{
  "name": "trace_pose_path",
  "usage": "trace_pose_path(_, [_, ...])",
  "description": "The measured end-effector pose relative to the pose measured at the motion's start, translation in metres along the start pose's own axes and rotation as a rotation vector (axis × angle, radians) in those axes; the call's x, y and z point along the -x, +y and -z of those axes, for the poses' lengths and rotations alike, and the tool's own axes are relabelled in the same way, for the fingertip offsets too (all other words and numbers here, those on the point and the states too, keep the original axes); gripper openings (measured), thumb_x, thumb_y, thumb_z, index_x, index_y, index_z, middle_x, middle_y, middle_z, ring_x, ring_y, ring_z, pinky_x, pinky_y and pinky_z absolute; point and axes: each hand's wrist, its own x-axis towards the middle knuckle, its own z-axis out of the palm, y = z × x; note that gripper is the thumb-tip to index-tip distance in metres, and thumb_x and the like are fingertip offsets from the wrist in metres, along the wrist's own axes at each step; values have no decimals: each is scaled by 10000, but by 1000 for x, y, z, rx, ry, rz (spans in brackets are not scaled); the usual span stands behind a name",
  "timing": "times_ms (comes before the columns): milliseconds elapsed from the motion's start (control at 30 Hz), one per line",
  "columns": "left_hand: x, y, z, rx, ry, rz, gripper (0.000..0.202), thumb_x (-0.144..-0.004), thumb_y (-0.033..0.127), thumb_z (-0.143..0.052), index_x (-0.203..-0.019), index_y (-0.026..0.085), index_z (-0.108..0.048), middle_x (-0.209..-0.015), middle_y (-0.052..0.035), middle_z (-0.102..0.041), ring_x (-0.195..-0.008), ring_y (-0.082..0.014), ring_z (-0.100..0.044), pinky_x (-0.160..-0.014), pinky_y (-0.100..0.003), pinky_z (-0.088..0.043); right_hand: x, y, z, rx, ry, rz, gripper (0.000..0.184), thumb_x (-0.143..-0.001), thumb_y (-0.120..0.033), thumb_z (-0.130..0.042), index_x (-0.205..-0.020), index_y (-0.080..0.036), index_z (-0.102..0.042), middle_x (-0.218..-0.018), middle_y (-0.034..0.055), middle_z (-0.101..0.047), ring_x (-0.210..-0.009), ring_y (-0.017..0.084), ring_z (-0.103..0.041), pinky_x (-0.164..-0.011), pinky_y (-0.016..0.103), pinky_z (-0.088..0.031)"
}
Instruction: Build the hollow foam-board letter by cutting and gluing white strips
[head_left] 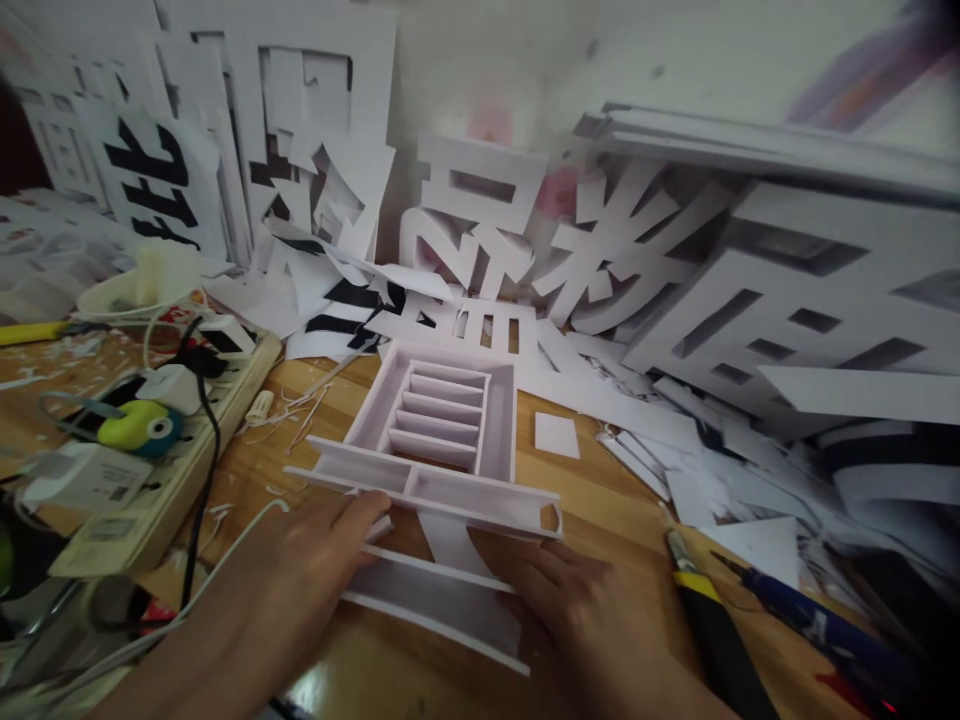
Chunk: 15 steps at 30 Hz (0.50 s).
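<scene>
A white foam-board character with raised walls [442, 430] lies flat on the wooden table [600, 500] in front of me. My left hand [300, 570] rests on its near left edge, fingers stretched out with the tips touching the white strips. On the right, my right hand [577, 610] lies flat against the lower part of the piece, fingers extended toward its stem. Neither hand grips anything.
A yellow-and-black utility knife [712, 625] and a blue pen [810, 615] lie right of my right hand. A power strip with plugs and cables [161, 450] sits at the left. Large white cut-out characters [675, 260] and paper scraps pile up behind and to the right.
</scene>
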Motion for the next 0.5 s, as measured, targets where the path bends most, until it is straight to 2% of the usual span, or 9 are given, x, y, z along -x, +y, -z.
trace_pose_path(200, [-2,2,6,-8,-61,20,325,-785,108,-477,-1057,261,-569,-888,-17,-713,-785,-215,-677,-712,-322,-508,-3,-3,2,75,-68,-15,264,-733,-54,-634,-970,-170,-650,-804,18,-720,-688,208,-670,-566,287,-502])
trace_pose_path(300, [-1,7,12,49,-33,57,365,-781,107,-492,-1099,271,-566,-927,-21,-706,-838,-221,-670,-748,-334,-506,-4,-7,5,102,-106,-41,248,-754,-55,-616,-969,-176,-638,-847,23,-720,-730,203,-676,-608,290,-508])
trace_pose_path(367, [-1,8,16,97,-28,81,391,-761,97,-492,-1089,292,-581,-954,-11,-707,-860,-219,-668,-765,-337,-504,-4,-10,5,149,-111,-47,209,-747,-54,-612,-917,-171,-637,-828,27,-715,-714,200,-674,-596,286,-502])
trace_pose_path(500, [-3,7,21,168,-91,114,467,-707,77,-493,-1090,326,-588,-982,26,-711,-888,-195,-665,-786,-315,-497,-1,-13,0,245,-49,-51,206,-700,-32,-619,-828,-193,-618,-703,-9,-680,-608,179,-644,-513,260,-458])
